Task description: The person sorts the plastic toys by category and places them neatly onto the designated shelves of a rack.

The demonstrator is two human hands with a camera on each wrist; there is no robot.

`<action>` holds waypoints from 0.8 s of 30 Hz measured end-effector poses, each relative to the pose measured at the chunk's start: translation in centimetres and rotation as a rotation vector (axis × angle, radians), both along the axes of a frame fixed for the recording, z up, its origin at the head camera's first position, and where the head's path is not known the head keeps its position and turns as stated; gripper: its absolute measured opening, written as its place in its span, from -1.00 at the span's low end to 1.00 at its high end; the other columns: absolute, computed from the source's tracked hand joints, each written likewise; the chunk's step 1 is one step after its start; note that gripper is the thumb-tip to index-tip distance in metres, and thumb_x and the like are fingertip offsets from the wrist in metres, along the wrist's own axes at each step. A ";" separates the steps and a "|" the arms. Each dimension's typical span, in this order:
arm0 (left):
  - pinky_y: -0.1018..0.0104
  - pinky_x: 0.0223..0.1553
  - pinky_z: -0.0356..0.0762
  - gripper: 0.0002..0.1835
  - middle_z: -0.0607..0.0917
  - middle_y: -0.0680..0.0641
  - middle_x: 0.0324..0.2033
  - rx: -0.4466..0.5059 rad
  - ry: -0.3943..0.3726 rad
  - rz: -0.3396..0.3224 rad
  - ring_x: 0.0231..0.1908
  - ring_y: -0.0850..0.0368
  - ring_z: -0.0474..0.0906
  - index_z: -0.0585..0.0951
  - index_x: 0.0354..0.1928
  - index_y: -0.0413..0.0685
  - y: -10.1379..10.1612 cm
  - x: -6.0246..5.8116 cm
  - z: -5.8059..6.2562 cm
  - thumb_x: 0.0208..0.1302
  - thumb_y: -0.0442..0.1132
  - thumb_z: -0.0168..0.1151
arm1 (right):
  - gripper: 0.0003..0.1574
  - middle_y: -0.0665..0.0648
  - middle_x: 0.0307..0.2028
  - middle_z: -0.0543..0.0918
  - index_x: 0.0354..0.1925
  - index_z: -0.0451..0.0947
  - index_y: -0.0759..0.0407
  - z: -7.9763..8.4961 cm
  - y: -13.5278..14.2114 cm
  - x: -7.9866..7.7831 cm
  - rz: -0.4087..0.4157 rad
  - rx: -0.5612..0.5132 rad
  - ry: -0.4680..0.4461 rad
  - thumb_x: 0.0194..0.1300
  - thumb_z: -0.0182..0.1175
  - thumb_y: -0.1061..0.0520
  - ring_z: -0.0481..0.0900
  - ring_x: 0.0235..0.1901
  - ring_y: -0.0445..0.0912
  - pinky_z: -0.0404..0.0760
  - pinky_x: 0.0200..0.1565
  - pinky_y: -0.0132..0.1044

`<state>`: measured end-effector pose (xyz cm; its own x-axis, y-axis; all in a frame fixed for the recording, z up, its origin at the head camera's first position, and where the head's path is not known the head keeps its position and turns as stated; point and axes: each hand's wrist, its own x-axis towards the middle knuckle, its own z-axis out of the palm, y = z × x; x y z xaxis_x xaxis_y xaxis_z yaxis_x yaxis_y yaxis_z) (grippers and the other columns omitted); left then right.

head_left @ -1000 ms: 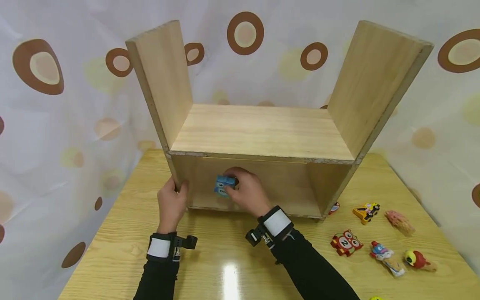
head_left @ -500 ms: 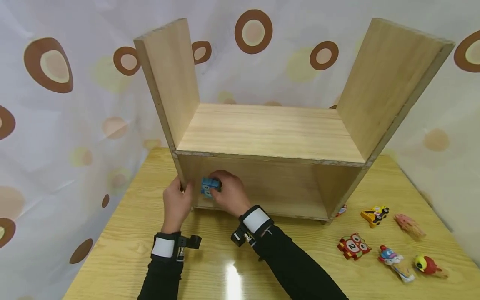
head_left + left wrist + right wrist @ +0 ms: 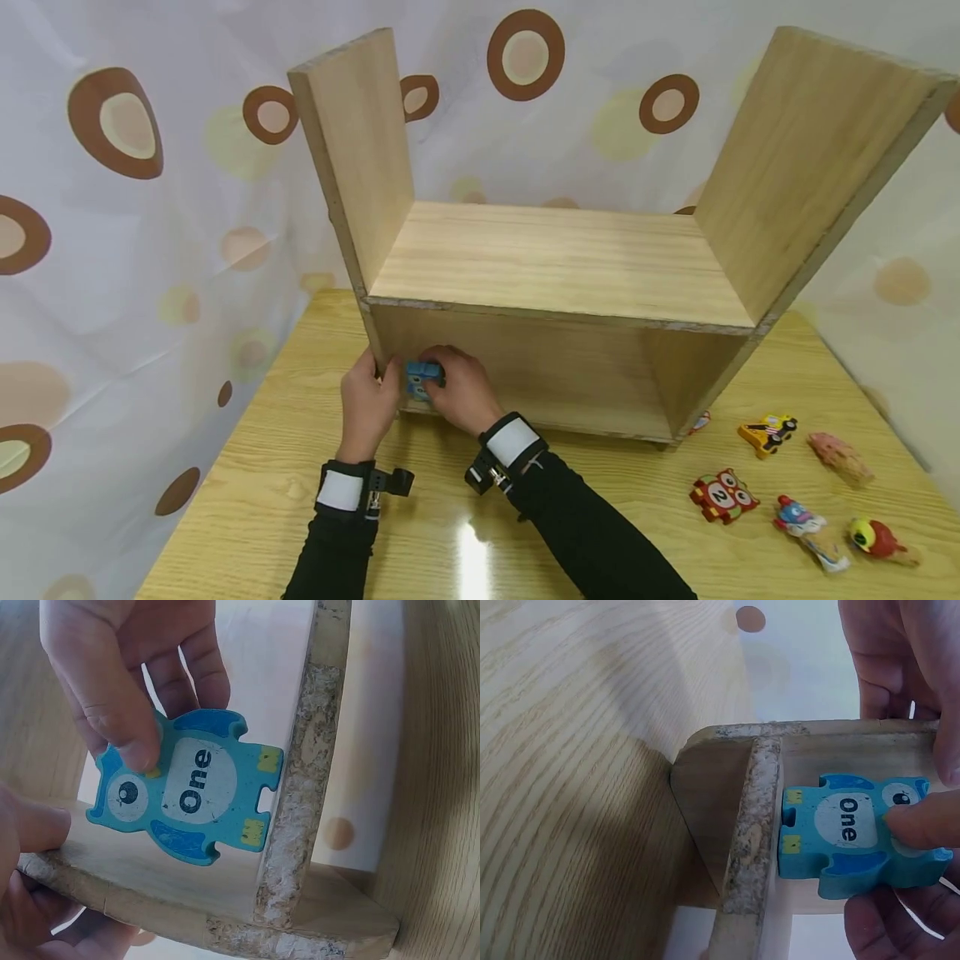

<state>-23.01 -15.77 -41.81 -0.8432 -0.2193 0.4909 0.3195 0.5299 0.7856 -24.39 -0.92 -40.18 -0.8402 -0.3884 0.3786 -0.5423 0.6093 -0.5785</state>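
Observation:
A blue toy owl block (image 3: 422,381) marked "One" stands in the lower compartment of the wooden shelf (image 3: 555,262), near its left wall. My right hand (image 3: 463,390) pinches it by the head, thumb on its face and fingers behind, as the left wrist view shows. In the right wrist view the owl block (image 3: 847,832) has its feet right at the bottom board (image 3: 754,825). My left hand (image 3: 369,406) grips the front edge of the shelf's left side panel, thumb inside and fingers outside.
Toys lie on the table (image 3: 247,500) right of the shelf: a red owl block (image 3: 723,496) marked 2, a yellow toy vehicle (image 3: 768,435), a pinkish figure (image 3: 840,458), a clown-like figure (image 3: 810,533) and a red-and-yellow one (image 3: 881,540). A patterned cloth (image 3: 187,208) hangs behind.
My right hand has carried the blue owl block leftward inside the lower compartment, close to the left wall. My left hand keeps its grip on the panel. The head view has shifted slightly.

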 end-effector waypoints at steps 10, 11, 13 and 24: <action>0.03 -0.37 0.54 -0.80 0.74 -0.26 -0.30 -0.004 0.004 -0.023 -0.36 -0.02 0.60 0.60 -0.14 -0.24 1.0 0.0 -0.3 0.30 -0.27 0.13 | -0.34 0.34 0.06 0.53 0.18 0.39 0.30 -0.3 2.4 2.1 -0.096 -0.002 0.081 0.12 0.29 0.19 0.46 0.07 0.18 0.45 0.11 0.07; 0.01 -0.35 0.55 -0.80 0.74 -0.26 -0.29 0.000 0.002 -0.020 -0.35 -0.02 0.60 0.60 -0.15 -0.23 1.0 0.0 -0.3 0.29 -0.26 0.13 | -0.35 0.34 0.06 0.53 0.17 0.40 0.30 -0.2 2.8 2.4 -0.100 -0.004 0.107 0.10 0.30 0.20 0.46 0.07 0.18 0.44 0.13 0.08; -0.02 -0.31 0.57 -0.79 0.74 -0.26 -0.25 0.008 0.000 -0.014 -0.31 -0.03 0.61 0.60 -0.14 -0.23 0.9 -0.1 -0.3 0.29 -0.26 0.12 | -0.38 0.33 0.05 0.54 0.14 0.42 0.30 0.0 3.8 2.9 -0.104 -0.006 0.148 0.08 0.31 0.23 0.46 0.08 0.18 0.40 0.16 0.10; 0.14 -0.45 0.42 -0.80 0.72 -0.25 -0.34 0.007 0.015 0.044 -0.44 -0.02 0.51 0.60 -0.17 -0.20 -1.2 0.3 -0.2 0.33 -0.21 0.12 | -0.50 0.23 0.01 0.61 0.08 0.48 0.23 0.4 10.0 7.1 -0.137 0.031 0.166 0.16 0.30 0.17 0.50 0.05 0.09 0.49 0.09 0.06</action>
